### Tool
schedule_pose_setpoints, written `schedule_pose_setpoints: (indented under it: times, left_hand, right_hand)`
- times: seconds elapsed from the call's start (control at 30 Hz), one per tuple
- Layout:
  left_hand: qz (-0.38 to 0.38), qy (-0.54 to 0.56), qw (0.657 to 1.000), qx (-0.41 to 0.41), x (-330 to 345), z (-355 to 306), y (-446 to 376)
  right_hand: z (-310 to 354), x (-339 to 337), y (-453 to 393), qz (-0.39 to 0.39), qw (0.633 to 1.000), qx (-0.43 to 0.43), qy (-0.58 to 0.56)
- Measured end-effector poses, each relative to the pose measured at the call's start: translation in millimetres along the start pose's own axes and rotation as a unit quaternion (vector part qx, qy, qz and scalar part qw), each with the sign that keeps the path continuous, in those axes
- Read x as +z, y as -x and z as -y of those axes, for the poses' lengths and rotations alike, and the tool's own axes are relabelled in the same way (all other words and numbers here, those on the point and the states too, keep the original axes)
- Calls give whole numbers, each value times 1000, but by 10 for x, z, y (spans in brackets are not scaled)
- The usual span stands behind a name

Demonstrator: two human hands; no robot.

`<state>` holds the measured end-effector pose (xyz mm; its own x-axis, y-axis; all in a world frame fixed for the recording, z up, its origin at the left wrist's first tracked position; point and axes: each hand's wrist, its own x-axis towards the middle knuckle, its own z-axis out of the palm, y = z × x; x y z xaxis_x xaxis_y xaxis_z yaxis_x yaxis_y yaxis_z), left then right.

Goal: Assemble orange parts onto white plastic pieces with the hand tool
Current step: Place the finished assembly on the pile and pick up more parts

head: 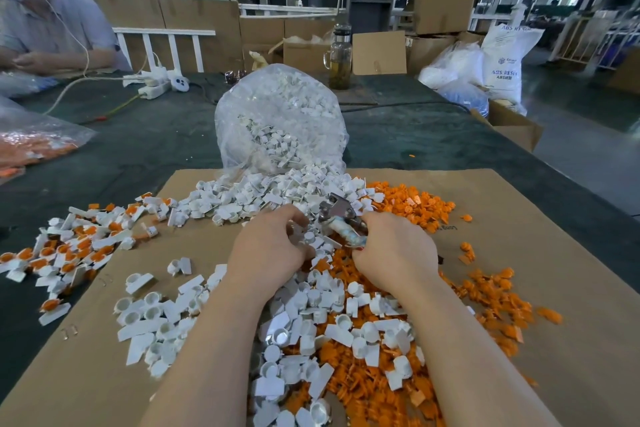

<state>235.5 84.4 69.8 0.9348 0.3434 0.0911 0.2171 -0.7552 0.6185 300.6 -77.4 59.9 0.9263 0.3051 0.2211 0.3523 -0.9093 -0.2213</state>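
My right hand (394, 253) grips the taped handle of a metal hand tool (337, 213), whose jaws point up and left over the parts. My left hand (268, 246) has its fingers curled down into the white plastic pieces (311, 315) just left of the tool; what it pinches is hidden by the fingers. Loose orange parts (491, 295) lie in a heap to the right and under my right forearm. Assembled white pieces with orange inserts (72, 250) lie scattered at the left.
All this sits on a cardboard sheet (554, 340) over a dark green table. A clear bag of white pieces (280, 118) spills open behind the tool. A bag of orange parts (31, 146) lies far left. Another person sits at the back left. A glass bottle (341, 59) stands behind.
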Motion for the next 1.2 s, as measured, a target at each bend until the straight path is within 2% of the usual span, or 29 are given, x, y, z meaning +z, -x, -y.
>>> schedule_pose_setpoints:
  times: [0.2,0.43,0.67,0.93,1.2]
  left_hand:
    - [7,-52,998,42,47,-10,-27]
    - [-46,-45,997,51,76,8,-24]
    - [-52,-54,993,87,74,-27,-10]
    - [-33,-92,995,32,72,-73,-22]
    - [-78,-140,987,34,63,-149,27]
  right_hand:
    - [-22,-26,-2,-27,999,20,-38]
    - [-32,-48,-40,-60,990,41,-120]
    - [-50,-31,-46,-91,984,41,-145]
    - [-40,-52,-40,-103,983,31,-151]
    - [14,-75,-12,-97,977,0,-192]
